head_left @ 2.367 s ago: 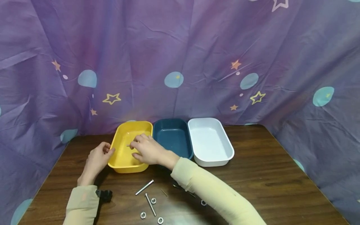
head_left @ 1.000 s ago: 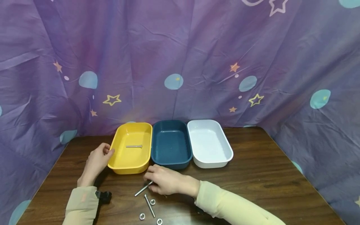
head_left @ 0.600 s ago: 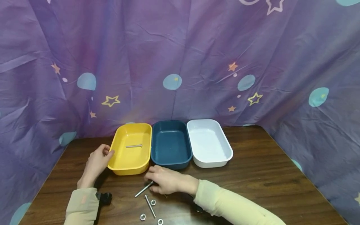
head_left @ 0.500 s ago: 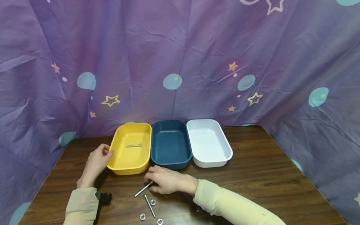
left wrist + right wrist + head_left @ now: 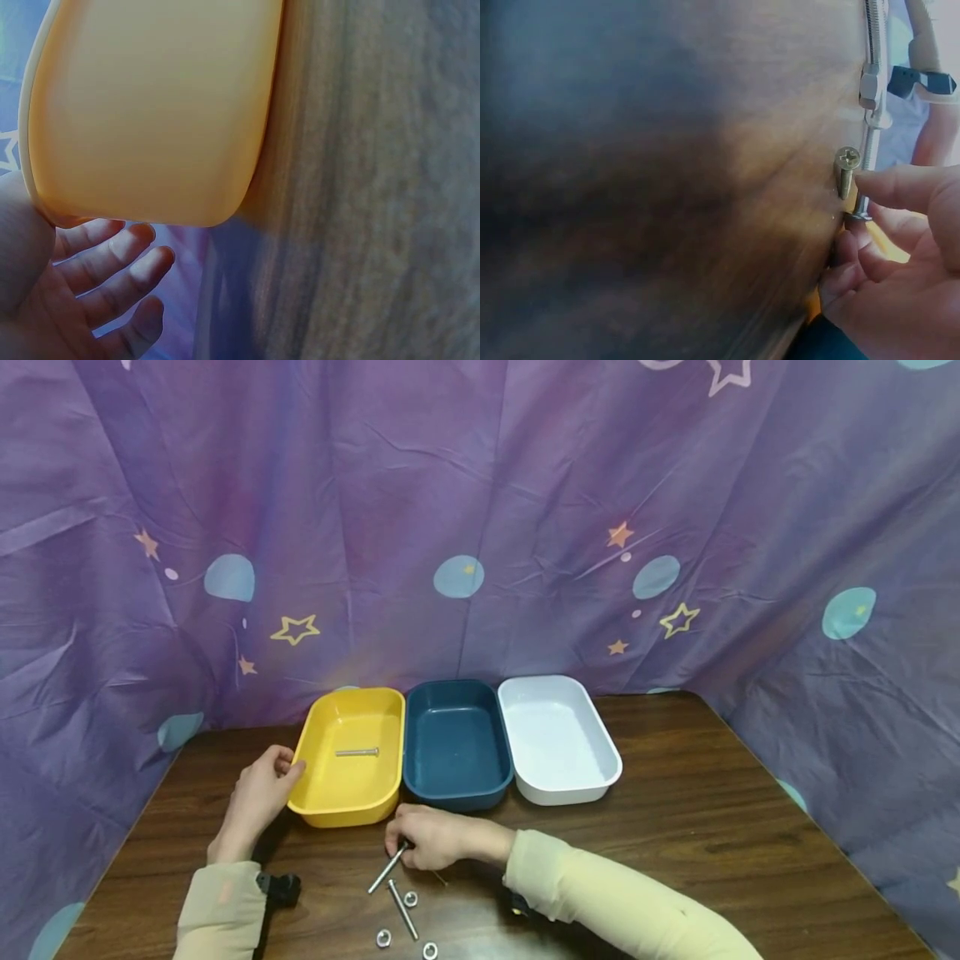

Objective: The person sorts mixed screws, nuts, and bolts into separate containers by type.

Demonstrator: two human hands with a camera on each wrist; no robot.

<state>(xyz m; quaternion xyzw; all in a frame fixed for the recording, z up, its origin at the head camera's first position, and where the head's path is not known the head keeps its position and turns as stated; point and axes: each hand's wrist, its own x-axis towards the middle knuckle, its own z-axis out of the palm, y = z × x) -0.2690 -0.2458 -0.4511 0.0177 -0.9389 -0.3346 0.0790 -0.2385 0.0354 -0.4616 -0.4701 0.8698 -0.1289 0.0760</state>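
My left hand (image 5: pixel 257 793) holds the left rim of the yellow tray (image 5: pixel 347 787), thumb at the edge and fingers on the outside; the left wrist view shows the fingers (image 5: pixel 124 277) spread beneath the tray wall. A silver bolt (image 5: pixel 357 752) lies inside that tray. On the table in front of the trays, my right hand (image 5: pixel 431 837) pinches the head end of another bolt (image 5: pixel 386 871), its shank pointing toward the near left. Beside the right thumb, the right wrist view shows a brass cross-head screw (image 5: pixel 847 160).
Another bolt (image 5: pixel 402 910) lies near the held one, with hex nuts (image 5: pixel 383 938) around it. A dark blue tray (image 5: pixel 459 787) and a white tray (image 5: pixel 567 781) stand right of the yellow one. A purple curtain (image 5: pixel 480 510) hangs behind the wooden table (image 5: pixel 712 827).
My right hand came back from over the yellow tray, leaving a bolt there, and went to the table. The bolt now at its fingers has swung slightly. My left hand stays at the rim.
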